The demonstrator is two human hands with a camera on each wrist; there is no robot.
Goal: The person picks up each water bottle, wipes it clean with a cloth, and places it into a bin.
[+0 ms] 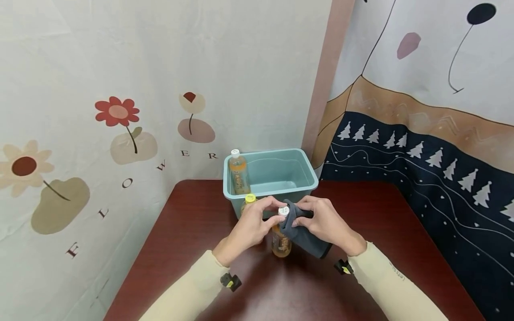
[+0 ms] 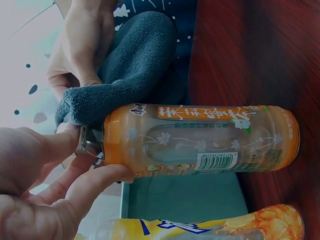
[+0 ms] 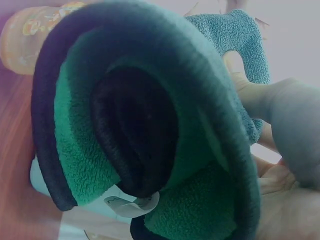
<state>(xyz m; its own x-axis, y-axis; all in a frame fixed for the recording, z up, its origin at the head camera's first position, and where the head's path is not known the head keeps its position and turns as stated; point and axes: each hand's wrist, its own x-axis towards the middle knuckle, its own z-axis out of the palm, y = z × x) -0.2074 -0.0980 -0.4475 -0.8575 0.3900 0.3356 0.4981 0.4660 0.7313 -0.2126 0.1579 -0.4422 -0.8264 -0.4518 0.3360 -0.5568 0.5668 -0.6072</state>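
One bottle (image 1: 281,244) is between both hands (image 1: 250,226), cloth (image 1: 308,242) at its neck.

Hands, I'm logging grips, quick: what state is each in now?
Left hand: closed, holding the front bottle near its cap.
Right hand: closed, holding the gray towel.

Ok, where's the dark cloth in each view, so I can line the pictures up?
Head: the dark cloth is right of centre, below mid-height, in the right hand, against the bottle.
Left wrist: the dark cloth is at upper left, above the bottle.
Right wrist: the dark cloth fills the middle, its inside looking green.
Shared landmark: the dark red table, at the bottom, right and left of those views respectively.
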